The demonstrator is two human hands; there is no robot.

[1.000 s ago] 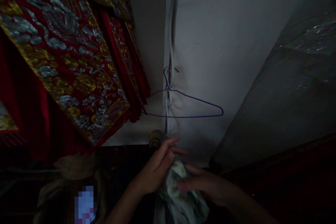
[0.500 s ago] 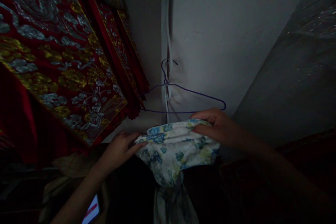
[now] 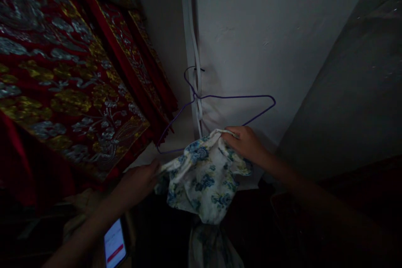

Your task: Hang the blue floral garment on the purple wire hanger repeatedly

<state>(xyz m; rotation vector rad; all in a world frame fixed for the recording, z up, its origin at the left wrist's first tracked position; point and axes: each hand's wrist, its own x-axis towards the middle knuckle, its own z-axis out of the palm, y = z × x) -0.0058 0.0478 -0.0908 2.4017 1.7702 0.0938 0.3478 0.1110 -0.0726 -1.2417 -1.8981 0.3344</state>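
Between my hands is a white garment [image 3: 205,180] with blue and yellow flowers; its lower part hangs down into the dark. My left hand [image 3: 143,178] is closed on the cloth's left edge, its fingers dim. At the upper right of the cloth, my right hand [image 3: 240,138] grips the gathered edge. Just behind it a purple wire hanger [image 3: 232,96] hangs tilted by its hook against the wall. The cloth and my right hand cover part of the hanger's lower bar.
A red cloth with gold and silver embroidery [image 3: 75,67] hangs at the left. White cables [image 3: 192,29] run down the wall behind the hanger. A lit phone [image 3: 114,243] lies at lower left. A grey slanted surface [image 3: 354,75] stands at the right.
The hanger has tilted, its right end up and its left end down. My left hand has moved slightly left and down, and the cloth is spread with more of its front showing.
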